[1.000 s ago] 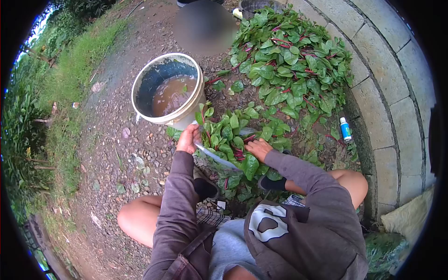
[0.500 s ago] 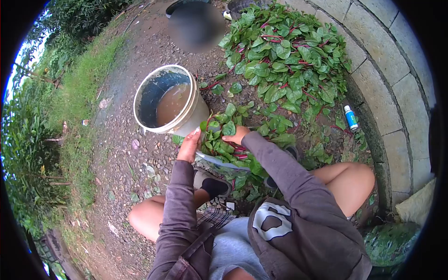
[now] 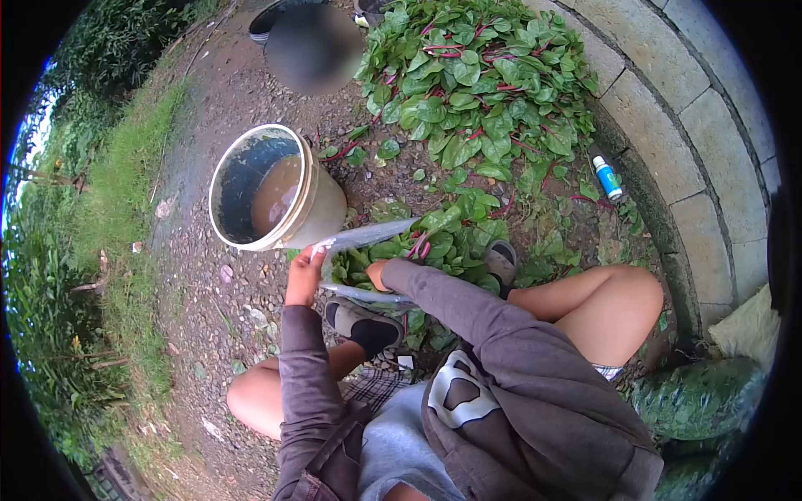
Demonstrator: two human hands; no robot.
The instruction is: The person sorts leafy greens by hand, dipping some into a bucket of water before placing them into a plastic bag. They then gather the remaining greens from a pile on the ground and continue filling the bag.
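My left hand (image 3: pixel 304 275) pinches the near-left rim of a clear plastic bag (image 3: pixel 372 235), whose mouth is spread toward me. Inside the bag lie green leaves with red stems. My right hand (image 3: pixel 378 275) reaches into the mouth, its fingers curled among the leafy greens (image 3: pixel 355 265) and partly covered by them. More leafy greens (image 3: pixel 455 230) with red stems stick out on the far side of my right sleeve. The bag rests between my feet, and its lower part is hidden by my right arm.
A white bucket (image 3: pixel 327 204) of murky brown water stands just beyond my left hand. Ahead is a large heap of leafy greens (image 3: pixel 480 83). A blue-and-white bottle (image 3: pixel 607 178) lies near the curved block wall (image 3: pixel 697 159). Dark containers stand at the back. The ground is gravelly.
My right hand has moved left and down into the bag with the greens. The bag's mouth is now spread wider, and my left hand still grips its rim. The view has shifted slightly.
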